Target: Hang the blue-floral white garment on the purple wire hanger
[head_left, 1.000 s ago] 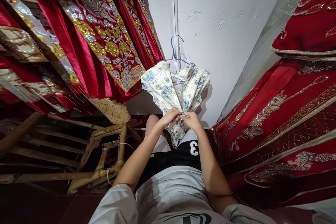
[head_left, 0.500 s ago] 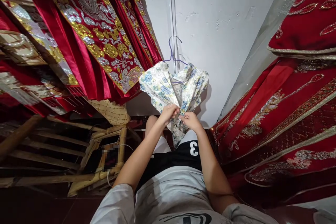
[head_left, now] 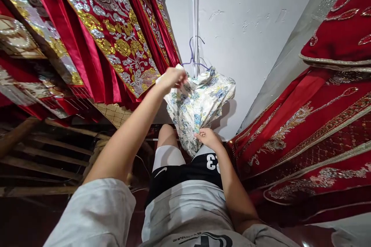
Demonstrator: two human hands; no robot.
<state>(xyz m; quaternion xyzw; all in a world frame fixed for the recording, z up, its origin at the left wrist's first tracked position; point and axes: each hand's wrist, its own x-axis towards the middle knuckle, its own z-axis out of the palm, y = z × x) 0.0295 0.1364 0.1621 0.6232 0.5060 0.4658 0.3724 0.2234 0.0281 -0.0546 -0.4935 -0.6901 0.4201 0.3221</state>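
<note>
A white shirt [head_left: 199, 100] with blue and yellow flowers hangs on a thin purple hanger [head_left: 191, 52] in front of the white wall. My right hand [head_left: 208, 138] pinches the shirt's front low down, thumb and fingers closed on the cloth. Up at the collar and shoulder on the left side is my left hand [head_left: 174, 77], its fingers curled and smeared by motion. Whether it grips the cloth there I cannot make out. The shirt's lower end hangs down between my knees.
Red garments with gold and silver embroidery [head_left: 121, 46] hang close on the left. More beaded red garments [head_left: 290, 131] hang on the right. A bamboo chair [head_left: 55, 146] stands at the lower left, and a pale metal strip [head_left: 194, 4] runs down the wall.
My left hand has moved from the shirt's front up to the collar on the left. My right hand stays on the front, and the shirt's neck opening looks narrower.
</note>
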